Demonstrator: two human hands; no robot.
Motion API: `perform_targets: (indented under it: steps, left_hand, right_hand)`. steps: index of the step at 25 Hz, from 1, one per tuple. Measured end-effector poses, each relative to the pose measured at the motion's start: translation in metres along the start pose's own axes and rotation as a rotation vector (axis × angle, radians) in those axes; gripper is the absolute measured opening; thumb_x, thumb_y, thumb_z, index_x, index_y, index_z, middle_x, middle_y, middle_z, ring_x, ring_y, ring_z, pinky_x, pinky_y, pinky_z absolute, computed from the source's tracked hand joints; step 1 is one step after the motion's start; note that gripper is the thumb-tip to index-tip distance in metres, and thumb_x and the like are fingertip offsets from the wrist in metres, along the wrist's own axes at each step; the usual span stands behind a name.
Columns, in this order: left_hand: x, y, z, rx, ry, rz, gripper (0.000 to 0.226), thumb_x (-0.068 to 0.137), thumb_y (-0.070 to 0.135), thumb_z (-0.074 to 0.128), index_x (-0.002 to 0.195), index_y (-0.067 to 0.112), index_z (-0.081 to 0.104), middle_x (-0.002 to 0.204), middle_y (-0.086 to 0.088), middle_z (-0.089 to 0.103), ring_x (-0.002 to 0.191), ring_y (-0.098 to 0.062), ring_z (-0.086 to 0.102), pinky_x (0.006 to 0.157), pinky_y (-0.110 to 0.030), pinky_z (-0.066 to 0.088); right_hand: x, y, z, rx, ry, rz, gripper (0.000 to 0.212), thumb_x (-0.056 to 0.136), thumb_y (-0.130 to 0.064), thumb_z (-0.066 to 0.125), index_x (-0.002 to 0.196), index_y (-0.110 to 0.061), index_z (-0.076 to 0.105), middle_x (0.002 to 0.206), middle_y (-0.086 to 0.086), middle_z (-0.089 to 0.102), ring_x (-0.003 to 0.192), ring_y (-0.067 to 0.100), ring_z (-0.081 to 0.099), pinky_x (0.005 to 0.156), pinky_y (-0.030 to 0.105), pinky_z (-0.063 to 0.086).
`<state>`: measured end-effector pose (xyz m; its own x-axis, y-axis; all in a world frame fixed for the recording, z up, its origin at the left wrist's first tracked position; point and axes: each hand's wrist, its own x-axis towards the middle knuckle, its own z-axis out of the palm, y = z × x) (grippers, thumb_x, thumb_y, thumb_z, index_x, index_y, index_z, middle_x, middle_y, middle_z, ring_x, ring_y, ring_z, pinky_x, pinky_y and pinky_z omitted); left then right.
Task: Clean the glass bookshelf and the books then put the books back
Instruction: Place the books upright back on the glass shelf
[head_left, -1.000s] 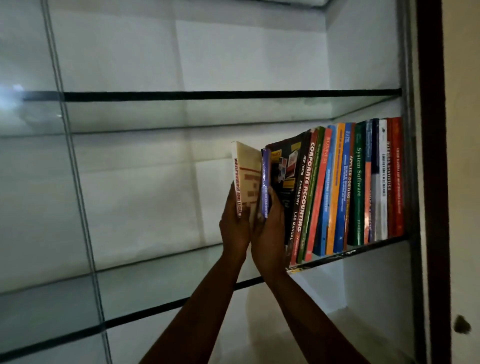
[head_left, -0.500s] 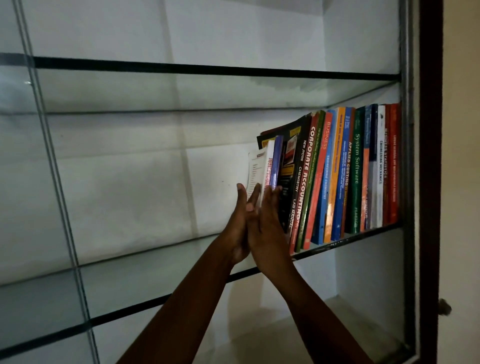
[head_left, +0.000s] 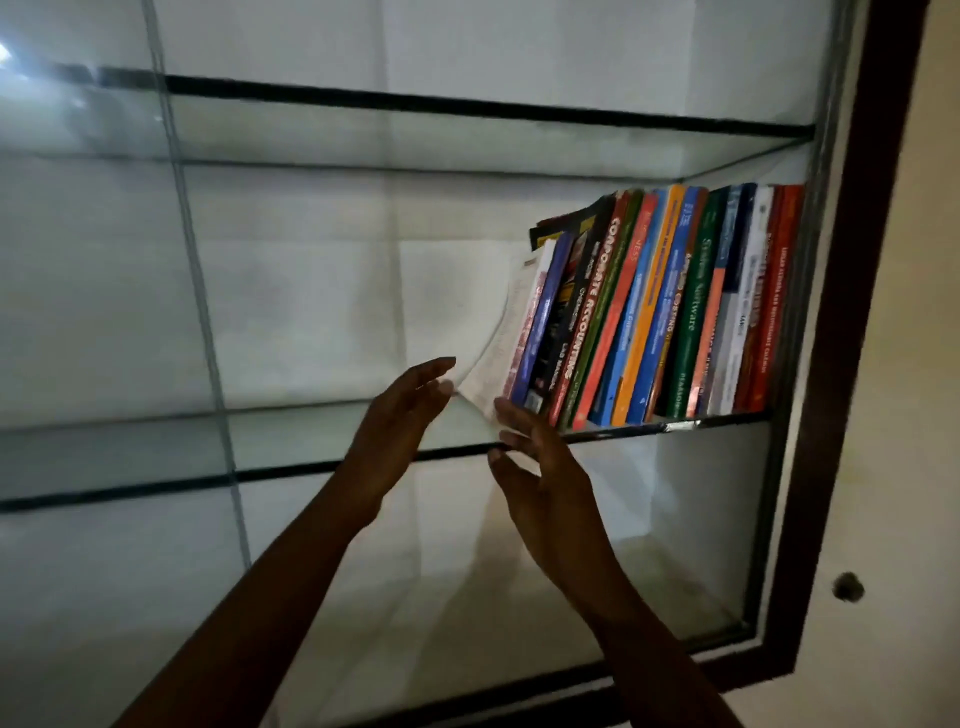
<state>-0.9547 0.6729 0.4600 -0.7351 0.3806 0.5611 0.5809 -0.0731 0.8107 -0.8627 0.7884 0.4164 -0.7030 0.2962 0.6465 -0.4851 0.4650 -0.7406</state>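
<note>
Head view: the left hand (head_left: 400, 415) and right hand (head_left: 545, 483) are seen open and apart, fingers loosely straight, drawn back from the pale book (head_left: 511, 332) pressed by them half a second earlier. That book is now left at the left end of the row of books (head_left: 675, 301) on the glass shelf (head_left: 311, 434), so its return can be judged done. Its long axis is kept near upright, top tipped rightward against the row, spine turned outward, lower pages bowed left.

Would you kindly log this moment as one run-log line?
left hand: open, beside pale leaning book | right hand: open, below it | row of colourful books: leaning on glass shelf
</note>
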Motion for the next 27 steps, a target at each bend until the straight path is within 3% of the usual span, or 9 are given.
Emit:
perform_targets:
  steps: [6,9,11,13,15,18,20,23,27]
  left_hand:
    - [-0.203,-0.032,-0.052,0.241,0.206,-0.200,0.034,0.084,0.044,0.052,0.116,0.036,0.061,0.118,0.026,0.059,0.115,0.009,0.050,0.093,-0.008,0.040]
    - [-0.322,-0.042,-0.091,0.332,0.464,-0.438,0.046,0.067,0.080,0.054,0.103,0.053,0.065,0.115,0.025,0.063,0.117,-0.001,0.054,0.102,-0.026,0.040]
    - [-0.402,-0.039,-0.114,0.381,0.602,-0.556,0.063,0.054,0.088,0.053,0.097,0.045,0.070,0.111,0.021,0.066,0.112,-0.005,0.056,0.102,-0.023,0.039]
    - [-0.494,-0.022,-0.122,0.449,0.756,-0.664,0.056,0.065,0.075,0.058,0.102,0.033,0.064,0.114,0.012,0.062,0.111,-0.007,0.055,0.094,-0.009,0.039]
    - [-0.581,0.008,-0.121,0.444,0.943,-0.739,0.022,0.083,0.045,0.062,0.099,0.030,0.060,0.113,0.002,0.062,0.105,0.000,0.057,0.084,0.001,0.038]
    - [-0.699,0.050,-0.117,0.376,1.266,-0.829,0.017,0.094,0.010,0.052,0.105,0.019,0.061,0.118,-0.011,0.061,0.104,-0.001,0.058,0.081,-0.002,0.041]
    - [-0.753,0.074,-0.112,0.274,1.416,-0.856,0.025,0.096,0.011,0.043,0.117,0.012,0.057,0.123,-0.006,0.057,0.118,-0.016,0.053,0.091,-0.014,0.038]
    - [-0.848,0.118,-0.112,0.140,1.600,-0.931,0.051,0.085,0.034,0.046,0.129,0.009,0.048,0.126,0.000,0.051,0.109,-0.006,0.054,0.085,-0.010,0.041]
    - [-0.992,0.155,-0.117,0.252,1.709,-1.143,0.020,0.092,0.000,0.050,0.105,0.010,0.061,0.110,-0.011,0.059,0.109,-0.021,0.054,0.079,-0.013,0.046]
  right_hand:
    - [-0.091,0.009,0.035,0.175,-0.483,0.153,0.032,0.094,-0.013,0.052,0.121,-0.030,0.054,0.122,-0.020,0.053,0.099,-0.020,0.050,0.075,-0.001,0.038]
    - [-0.147,0.006,0.084,0.236,-0.741,0.234,0.028,0.094,-0.012,0.052,0.111,-0.033,0.056,0.114,-0.012,0.061,0.090,-0.018,0.055,0.078,0.001,0.038]
    - [-0.188,-0.004,0.120,0.237,-0.921,0.221,0.028,0.093,-0.012,0.053,0.110,-0.034,0.057,0.110,-0.012,0.062,0.089,-0.012,0.057,0.077,0.001,0.039]
    - [-0.240,-0.022,0.156,0.238,-1.132,0.191,0.029,0.093,-0.010,0.052,0.119,-0.024,0.057,0.116,-0.011,0.060,0.096,-0.002,0.059,0.076,0.000,0.038]
    - [-0.299,-0.045,0.191,0.246,-1.333,0.172,0.031,0.093,-0.006,0.052,0.122,-0.014,0.057,0.119,-0.005,0.059,0.108,0.007,0.058,0.078,0.000,0.037]
    - [-0.395,-0.083,0.238,0.259,-1.596,0.135,0.030,0.093,-0.005,0.053,0.122,-0.006,0.056,0.120,0.006,0.061,0.098,-0.007,0.054,0.076,-0.001,0.036]
    - [-0.456,-0.109,0.261,0.260,-1.713,0.109,0.028,0.094,-0.010,0.053,0.121,-0.007,0.057,0.119,0.008,0.062,0.095,-0.006,0.054,0.079,0.005,0.039]
    - [-0.574,-0.178,0.292,0.278,-1.909,0.030,0.027,0.095,-0.015,0.052,0.120,-0.008,0.059,0.110,0.005,0.064,0.093,0.001,0.055,0.076,0.007,0.039]
    - [-0.731,-0.260,0.314,0.279,-2.207,-0.099,0.027,0.093,-0.011,0.053,0.117,-0.003,0.060,0.109,0.007,0.064,0.092,0.001,0.053,0.082,0.015,0.039]
